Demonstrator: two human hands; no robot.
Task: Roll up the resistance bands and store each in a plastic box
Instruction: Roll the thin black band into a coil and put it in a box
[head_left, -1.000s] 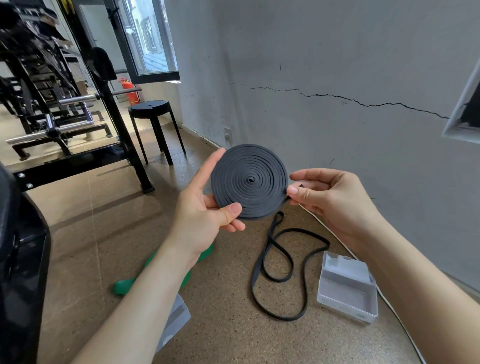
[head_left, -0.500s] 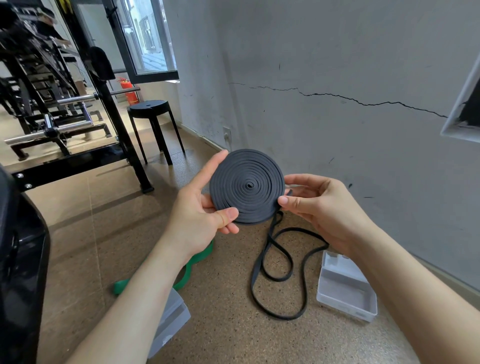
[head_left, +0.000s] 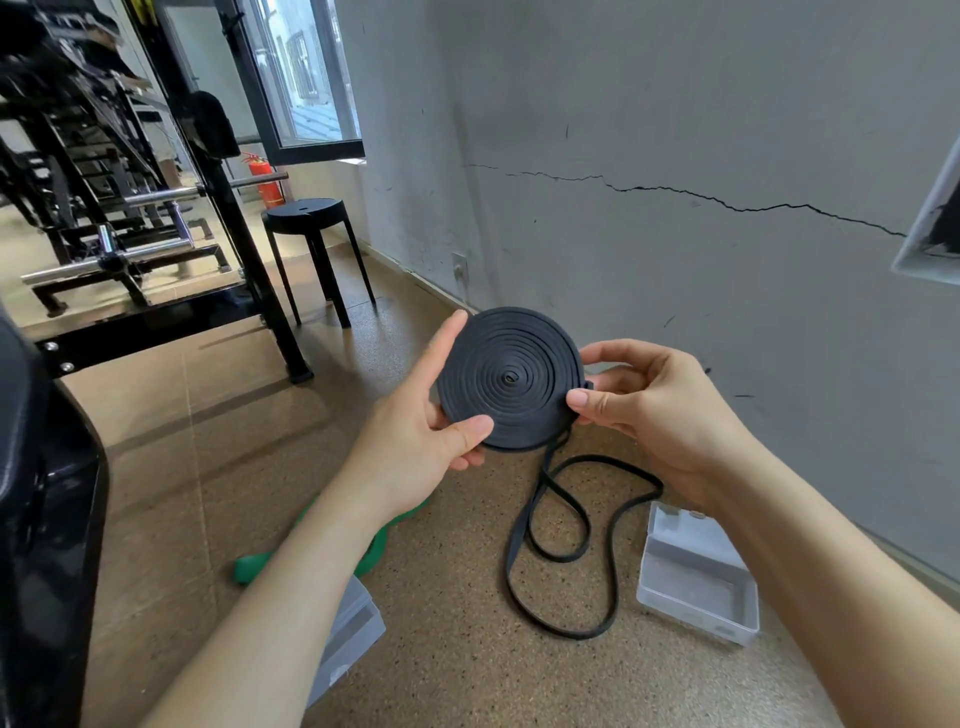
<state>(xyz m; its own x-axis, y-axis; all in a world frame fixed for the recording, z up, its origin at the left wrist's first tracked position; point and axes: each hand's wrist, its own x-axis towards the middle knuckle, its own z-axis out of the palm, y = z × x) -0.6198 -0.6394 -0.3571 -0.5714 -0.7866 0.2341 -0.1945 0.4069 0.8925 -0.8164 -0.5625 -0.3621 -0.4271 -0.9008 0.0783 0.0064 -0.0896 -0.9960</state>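
Black band (head_left: 509, 379), mostly coiled, trails to floor (head_left: 441, 649) beside open plastic box (head_left: 693, 579).

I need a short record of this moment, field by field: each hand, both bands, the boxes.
left hand: holds the coil of the black band, thumb on its front
right hand: pinches the coil's right edge
black band: mostly rolled; the rest hangs to the floor in loose loops
green band: on the floor, partly hidden behind the left forearm
open plastic box: on the floor at right, empty
second plastic box: on the floor, mostly hidden by the left forearm
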